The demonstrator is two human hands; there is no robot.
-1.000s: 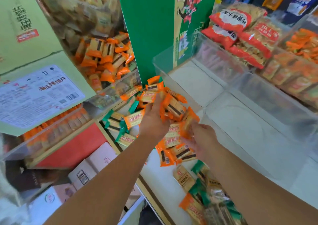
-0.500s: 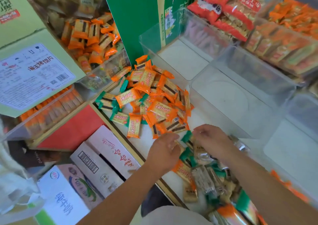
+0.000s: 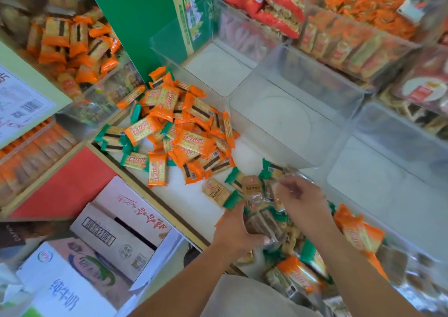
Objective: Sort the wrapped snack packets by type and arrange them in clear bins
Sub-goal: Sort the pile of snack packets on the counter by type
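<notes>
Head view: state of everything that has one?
Left hand: grips clear-wrapped packets.
Right hand: fingers curled on the same packets.
Orange packets: loose heap on the counter, unsorted.
Middle clear bin: empty.
Far clear bin: empty.

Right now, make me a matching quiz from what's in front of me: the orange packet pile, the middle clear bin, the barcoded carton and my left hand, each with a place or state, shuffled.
Things:
1. orange packet pile
2. middle clear bin
3. barcoded carton
4. left hand

Places or states:
A. below the counter edge
B. grips clear-wrapped packets
C. no packets inside
D. heaped before the green box

Pairs: 1-D, 2-C, 3-A, 4-B.
</notes>
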